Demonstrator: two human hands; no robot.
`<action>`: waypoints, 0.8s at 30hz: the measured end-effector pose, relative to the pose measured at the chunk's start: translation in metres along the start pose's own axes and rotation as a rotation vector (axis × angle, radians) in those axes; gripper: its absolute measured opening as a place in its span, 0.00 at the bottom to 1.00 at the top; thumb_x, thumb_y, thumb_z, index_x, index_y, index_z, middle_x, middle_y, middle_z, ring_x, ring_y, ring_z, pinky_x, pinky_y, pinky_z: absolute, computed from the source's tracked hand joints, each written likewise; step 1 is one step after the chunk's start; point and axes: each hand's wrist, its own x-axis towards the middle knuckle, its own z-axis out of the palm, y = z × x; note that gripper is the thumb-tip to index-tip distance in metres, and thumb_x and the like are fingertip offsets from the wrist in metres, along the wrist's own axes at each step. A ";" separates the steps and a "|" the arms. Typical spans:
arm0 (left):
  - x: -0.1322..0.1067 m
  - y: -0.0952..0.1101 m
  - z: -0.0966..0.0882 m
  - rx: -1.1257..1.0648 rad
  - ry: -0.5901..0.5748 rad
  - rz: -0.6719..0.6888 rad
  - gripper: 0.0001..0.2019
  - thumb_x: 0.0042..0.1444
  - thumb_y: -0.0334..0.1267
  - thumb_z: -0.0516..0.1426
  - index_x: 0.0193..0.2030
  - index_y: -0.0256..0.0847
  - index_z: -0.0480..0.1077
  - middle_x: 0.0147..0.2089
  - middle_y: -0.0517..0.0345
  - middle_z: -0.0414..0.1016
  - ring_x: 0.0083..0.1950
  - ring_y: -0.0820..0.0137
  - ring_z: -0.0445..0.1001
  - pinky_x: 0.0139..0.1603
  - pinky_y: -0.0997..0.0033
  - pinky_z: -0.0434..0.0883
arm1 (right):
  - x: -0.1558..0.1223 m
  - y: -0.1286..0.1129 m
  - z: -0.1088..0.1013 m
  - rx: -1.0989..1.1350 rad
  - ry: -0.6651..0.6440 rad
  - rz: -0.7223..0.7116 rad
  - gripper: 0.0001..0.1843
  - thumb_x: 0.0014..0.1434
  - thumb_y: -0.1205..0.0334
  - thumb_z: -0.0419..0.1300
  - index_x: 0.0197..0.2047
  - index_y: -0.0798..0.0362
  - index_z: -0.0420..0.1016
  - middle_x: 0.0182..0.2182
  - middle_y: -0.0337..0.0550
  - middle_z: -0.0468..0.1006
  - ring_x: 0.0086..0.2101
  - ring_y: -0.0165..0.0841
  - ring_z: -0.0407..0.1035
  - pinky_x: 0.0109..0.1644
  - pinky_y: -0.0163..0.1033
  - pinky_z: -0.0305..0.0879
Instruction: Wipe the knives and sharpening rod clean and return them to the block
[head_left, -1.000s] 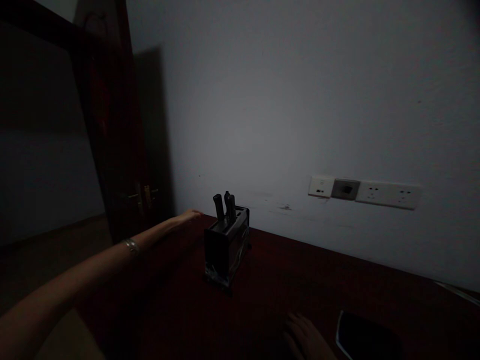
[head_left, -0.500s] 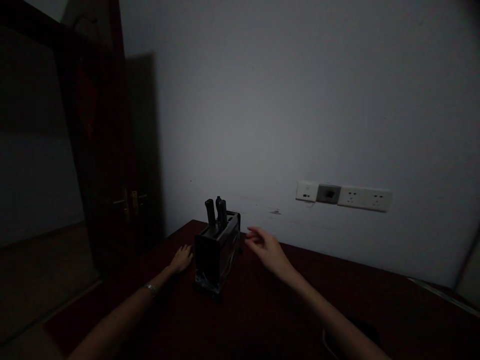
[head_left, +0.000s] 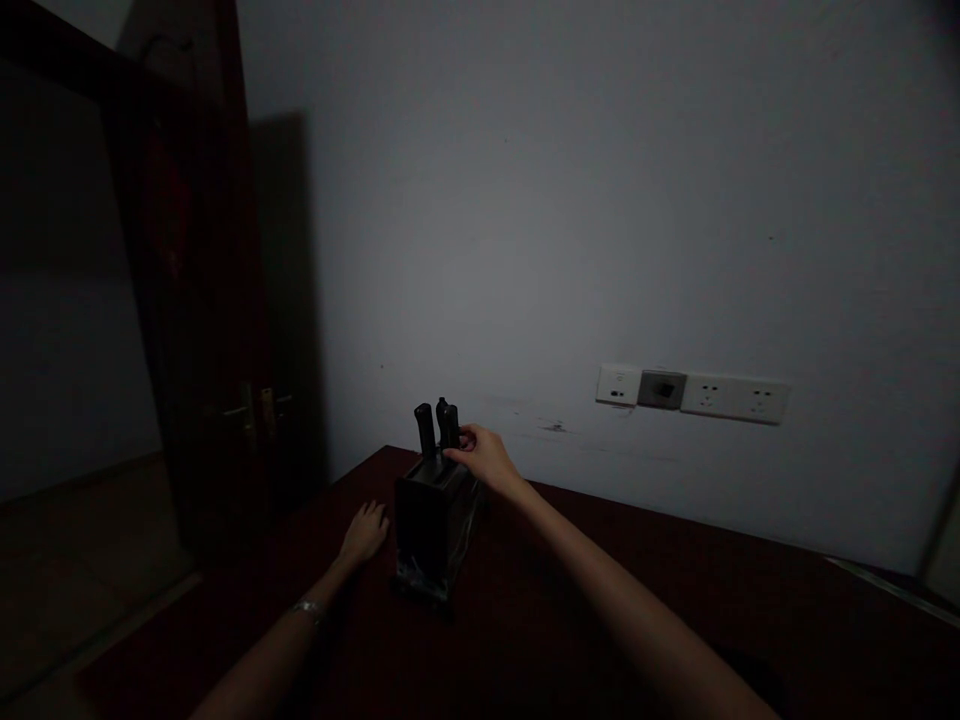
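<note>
A dark knife block (head_left: pixel 421 535) stands on the table, with the black handles of knives sticking up from its top. One handle (head_left: pixel 425 430) leans at the left; two more stand close together at the right. My right hand (head_left: pixel 486 458) is at the top of the block. Its thumb lies at the foot of the right-hand knife handle (head_left: pixel 452 424), with the fingers curled behind it; the dim light hides the exact contact. My left hand (head_left: pixel 365 532) rests on the table just left of the block, fingers spread and holding nothing.
The dark red table (head_left: pixel 525 600) meets a pale wall (head_left: pixel 562 250). Sockets and switches (head_left: pixel 694 393) sit in a row on the wall at the right. A dark door (head_left: pixel 202 300) with a metal handle (head_left: pixel 247 410) stands open at the left.
My right hand has moved left and up, from beside the knife block to the knife handles, and its fingers have closed in. My left hand stays in nearly the same place.
</note>
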 end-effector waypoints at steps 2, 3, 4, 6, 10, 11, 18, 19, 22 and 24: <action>0.001 -0.002 0.003 0.028 0.009 -0.009 0.22 0.58 0.35 0.41 0.56 0.27 0.61 0.60 0.39 0.59 0.63 0.60 0.54 0.62 0.61 0.48 | 0.000 0.001 0.003 -0.021 0.004 -0.006 0.19 0.43 0.63 0.65 0.40 0.61 0.74 0.31 0.46 0.76 0.30 0.32 0.69 0.34 0.35 0.63; 0.002 -0.003 0.004 0.037 0.013 -0.012 0.22 0.58 0.35 0.41 0.56 0.26 0.61 0.60 0.39 0.59 0.63 0.60 0.54 0.62 0.61 0.48 | 0.001 0.002 0.004 -0.032 0.008 -0.006 0.18 0.43 0.63 0.65 0.39 0.61 0.74 0.31 0.46 0.76 0.30 0.32 0.69 0.34 0.35 0.62; 0.002 -0.003 0.005 0.046 0.018 -0.012 0.22 0.58 0.35 0.41 0.56 0.26 0.61 0.60 0.38 0.58 0.63 0.59 0.54 0.62 0.61 0.49 | 0.001 0.003 0.005 -0.044 0.013 -0.005 0.17 0.43 0.63 0.65 0.38 0.60 0.74 0.31 0.45 0.76 0.30 0.32 0.68 0.34 0.35 0.62; 0.003 -0.005 0.007 0.059 0.026 -0.005 0.22 0.59 0.36 0.41 0.56 0.26 0.61 0.60 0.39 0.59 0.63 0.60 0.54 0.62 0.62 0.49 | 0.002 0.006 0.007 -0.070 0.023 0.001 0.15 0.43 0.62 0.65 0.35 0.60 0.74 0.29 0.44 0.75 0.29 0.32 0.67 0.33 0.35 0.60; 0.004 -0.007 0.010 0.078 0.034 0.007 0.22 0.58 0.35 0.41 0.54 0.27 0.63 0.59 0.41 0.61 0.62 0.61 0.56 0.62 0.62 0.48 | 0.003 0.008 0.010 -0.117 0.040 0.017 0.13 0.43 0.61 0.64 0.32 0.59 0.73 0.26 0.42 0.73 0.27 0.31 0.65 0.30 0.34 0.58; 0.005 -0.007 0.010 0.081 0.036 0.007 0.22 0.58 0.35 0.41 0.54 0.26 0.63 0.58 0.40 0.62 0.62 0.61 0.56 0.62 0.62 0.48 | 0.004 0.009 0.011 -0.125 0.042 0.019 0.13 0.43 0.61 0.64 0.32 0.59 0.73 0.25 0.41 0.73 0.26 0.31 0.65 0.30 0.34 0.57; 0.006 -0.008 0.012 0.092 0.046 -0.005 0.22 0.58 0.36 0.42 0.55 0.29 0.63 0.59 0.42 0.62 0.62 0.61 0.57 0.61 0.62 0.51 | 0.008 0.012 0.011 -0.156 0.028 0.011 0.08 0.43 0.62 0.64 0.26 0.58 0.72 0.21 0.38 0.70 0.23 0.29 0.63 0.27 0.32 0.54; 0.006 -0.008 0.012 0.094 0.046 -0.003 0.22 0.58 0.36 0.42 0.55 0.28 0.63 0.58 0.42 0.62 0.62 0.61 0.57 0.61 0.62 0.50 | 0.009 0.012 0.011 -0.160 0.026 0.009 0.08 0.43 0.62 0.64 0.25 0.58 0.72 0.20 0.37 0.70 0.23 0.29 0.63 0.26 0.32 0.53; 0.006 -0.008 0.012 0.101 0.044 0.005 0.22 0.58 0.36 0.41 0.55 0.27 0.63 0.58 0.41 0.62 0.62 0.61 0.57 0.62 0.63 0.49 | 0.010 0.012 0.011 -0.169 0.017 0.002 0.08 0.43 0.61 0.64 0.24 0.57 0.72 0.20 0.36 0.69 0.22 0.28 0.62 0.25 0.32 0.52; 0.006 -0.008 0.012 0.105 0.043 0.007 0.23 0.58 0.36 0.41 0.55 0.26 0.63 0.58 0.40 0.62 0.62 0.61 0.57 0.62 0.63 0.49 | 0.010 0.011 0.010 -0.177 0.014 -0.001 0.08 0.43 0.61 0.64 0.24 0.57 0.72 0.20 0.36 0.70 0.22 0.28 0.62 0.25 0.32 0.52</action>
